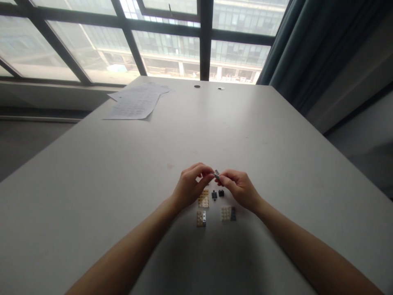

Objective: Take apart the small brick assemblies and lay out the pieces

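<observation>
L hand [192, 183] & R hand [241, 187] pinched nearly closed on small grey pc [217, 176], prob. for control; I see blk pcs [214, 196] well off far edge of table [211, 127], prob. for reach.

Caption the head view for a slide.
Both hands pinch a small gray piece above toy bricks on a white table.

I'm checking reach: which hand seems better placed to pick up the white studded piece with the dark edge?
Probably the right hand: the white studded piece lies nearer to it, while the left hand is farther off. Both hands are busy with the small grey piece, though.
</observation>
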`<state>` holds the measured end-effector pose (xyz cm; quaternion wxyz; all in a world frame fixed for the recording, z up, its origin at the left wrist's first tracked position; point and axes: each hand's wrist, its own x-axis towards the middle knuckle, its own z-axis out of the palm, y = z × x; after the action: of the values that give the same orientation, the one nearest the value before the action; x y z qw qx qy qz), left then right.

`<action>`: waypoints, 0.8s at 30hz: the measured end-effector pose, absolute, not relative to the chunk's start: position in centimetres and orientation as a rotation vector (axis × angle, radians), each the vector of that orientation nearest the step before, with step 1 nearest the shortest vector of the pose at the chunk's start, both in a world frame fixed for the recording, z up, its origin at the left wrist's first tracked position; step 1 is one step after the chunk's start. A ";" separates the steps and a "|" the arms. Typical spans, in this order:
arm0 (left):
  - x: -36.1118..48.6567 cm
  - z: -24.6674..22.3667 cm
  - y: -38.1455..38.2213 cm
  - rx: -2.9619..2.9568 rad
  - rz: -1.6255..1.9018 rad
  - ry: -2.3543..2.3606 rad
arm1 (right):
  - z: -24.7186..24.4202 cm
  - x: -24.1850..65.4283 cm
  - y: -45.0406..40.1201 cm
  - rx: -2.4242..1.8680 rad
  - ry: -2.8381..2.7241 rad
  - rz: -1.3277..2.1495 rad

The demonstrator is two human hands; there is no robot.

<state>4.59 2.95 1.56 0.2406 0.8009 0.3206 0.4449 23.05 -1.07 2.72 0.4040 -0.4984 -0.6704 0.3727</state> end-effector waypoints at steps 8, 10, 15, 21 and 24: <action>4.9 2.3 2.8 1.917 1.088 0.971 | 2.1 23.0 -1.3 -1.215 -1.817 0.549; 4.9 2.2 2.7 1.920 1.061 0.982 | 1.9 23.0 -1.3 -1.129 -1.880 0.400; 4.9 2.2 2.7 1.911 0.991 0.972 | 1.5 23.3 -1.3 -0.986 -2.026 0.124; 5.0 2.0 2.7 1.971 1.058 0.971 | 2.3 23.9 -0.9 -0.985 -2.074 0.039; 4.8 1.5 2.6 2.033 1.141 0.966 | 3.4 25.1 -1.2 -1.111 -2.045 0.176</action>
<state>4.84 2.63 1.47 0.3043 0.7674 0.3648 0.4306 25.14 -1.23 3.42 0.3927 -0.4378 -0.8058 0.0692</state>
